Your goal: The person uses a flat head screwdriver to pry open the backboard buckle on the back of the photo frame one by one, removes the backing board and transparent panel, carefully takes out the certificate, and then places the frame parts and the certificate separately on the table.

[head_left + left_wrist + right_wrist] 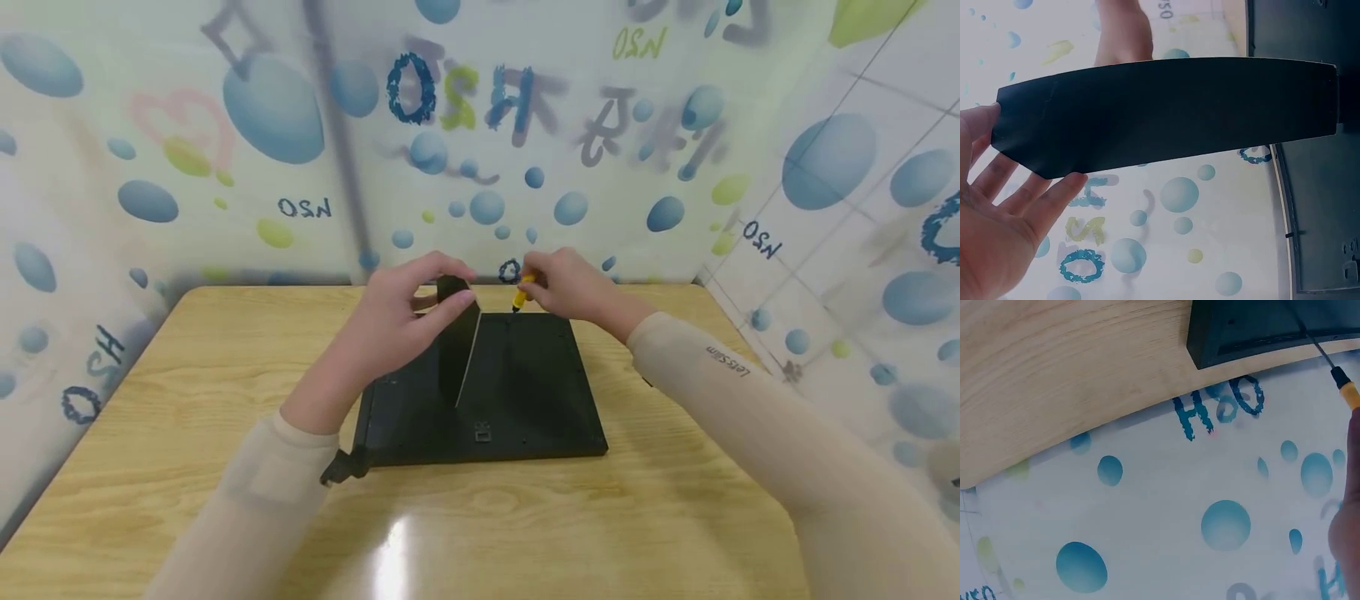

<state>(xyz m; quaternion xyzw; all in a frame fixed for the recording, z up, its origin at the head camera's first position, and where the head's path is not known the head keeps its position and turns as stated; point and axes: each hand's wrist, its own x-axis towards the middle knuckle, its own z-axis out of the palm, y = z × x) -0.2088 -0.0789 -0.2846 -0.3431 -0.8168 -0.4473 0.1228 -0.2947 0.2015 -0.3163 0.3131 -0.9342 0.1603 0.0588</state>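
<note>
1. Curled fingers and thumb of the left hand [393,317] hold the upper end of a black plate [456,342]; the right hand [566,283] is clamped on the yellow handle of a screwdriver [522,293].
2. Beneath both hands, a flat black panel [536,383] lies on the wooden table [225,358], toward its far side. The plate stands tilted up from this panel, its lower end meeting it; whether the two are fastened together cannot be told.
3. As to progress, the plate is upright and the tool is at the work: in the right wrist view, its thin shaft reaches the panel close to the far edge. Whether a screw sits under the tip, or is turning, is too small to tell.
4. Judging by this, the driving is under way or just about to start, with the finish and the release of the plate left to do.
5. For room, broad wood shows to the left, to the right and on the near side. The far side is tighter: the panel's edge lies near the table's edge, with the patterned backdrop [315,250] close behind the right hand. The plate rises just left of the tool, limiting swing that way.
</note>
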